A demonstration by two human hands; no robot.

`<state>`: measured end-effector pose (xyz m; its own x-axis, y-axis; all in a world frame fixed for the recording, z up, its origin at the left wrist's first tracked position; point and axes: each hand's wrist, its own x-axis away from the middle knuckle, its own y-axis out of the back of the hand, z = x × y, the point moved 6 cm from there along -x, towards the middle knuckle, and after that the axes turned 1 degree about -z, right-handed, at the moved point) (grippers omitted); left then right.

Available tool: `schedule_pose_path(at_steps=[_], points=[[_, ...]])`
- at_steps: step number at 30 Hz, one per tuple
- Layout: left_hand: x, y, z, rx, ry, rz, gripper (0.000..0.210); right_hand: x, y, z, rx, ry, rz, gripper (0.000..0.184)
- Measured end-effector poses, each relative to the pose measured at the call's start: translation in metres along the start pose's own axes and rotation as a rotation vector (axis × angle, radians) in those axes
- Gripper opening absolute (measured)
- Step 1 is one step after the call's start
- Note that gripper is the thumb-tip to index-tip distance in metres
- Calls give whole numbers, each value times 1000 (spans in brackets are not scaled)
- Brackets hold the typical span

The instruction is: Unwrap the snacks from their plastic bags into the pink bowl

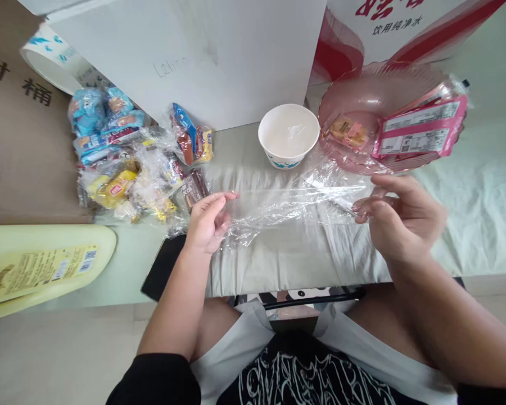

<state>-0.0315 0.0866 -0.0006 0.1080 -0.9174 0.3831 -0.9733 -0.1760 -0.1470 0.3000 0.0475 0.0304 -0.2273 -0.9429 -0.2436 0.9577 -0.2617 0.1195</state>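
A thin clear plastic bag (274, 205) stretches crumpled between my two hands, above the cloth-covered surface. My left hand (208, 222) pinches its left end between thumb and fingers. At the other end, my right hand (405, 216) grips the plastic with bent fingers. Just beyond the bag stands a white paper bowl (289, 135) with a blue pattern. Close to my left hand lies a brown snack packet (195, 188). Beyond my right hand, a pink ribbed bowl (362, 95) holds a small wrapped snack (348, 132) and a pink-and-white packet (421, 128).
Wrapped snacks (118, 185) pile up at the left, with a clear bag of snacks (189, 135) beside them. A black phone-like slab (162, 270) lies under my left forearm. White boxes (194, 62) stand behind; a yellow jug (46, 264) is at the left.
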Motion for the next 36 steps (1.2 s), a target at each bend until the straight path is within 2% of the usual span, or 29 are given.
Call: schedule_pose_path(at_steps=[3,5,8,10,12,13,16,20,26,31,36], points=[[-1,1,-1,57,7,16,20,-4,-2,5,-5,1,-63,32],[-1,2,-3,93,1,17,22,-6,-6,5,-47,-4,-30,41],[-2,3,-3,127,7,11,23,-7,-15,5,-89,0,134,54],[-3,3,-3,136,-6,8,24,-4,-22,3,3,21,284,56],[-4,3,-5,134,-54,9,24,-1,-26,3,152,81,373,47],[-4,4,-6,123,-91,9,24,0,-25,5,218,121,373,40],[-3,7,-11,59,-235,-25,21,-1,-17,11,331,224,214,16],[-1,10,-12,-76,-376,-86,40,-1,-6,14,420,257,-17,14],[-2,13,-11,-217,-494,-126,44,3,-6,21,357,328,-77,10],[-5,12,-10,-105,-472,-50,57,4,-4,24,247,325,-92,16],[-7,10,-5,12,-428,41,60,2,0,18,147,263,-166,11]])
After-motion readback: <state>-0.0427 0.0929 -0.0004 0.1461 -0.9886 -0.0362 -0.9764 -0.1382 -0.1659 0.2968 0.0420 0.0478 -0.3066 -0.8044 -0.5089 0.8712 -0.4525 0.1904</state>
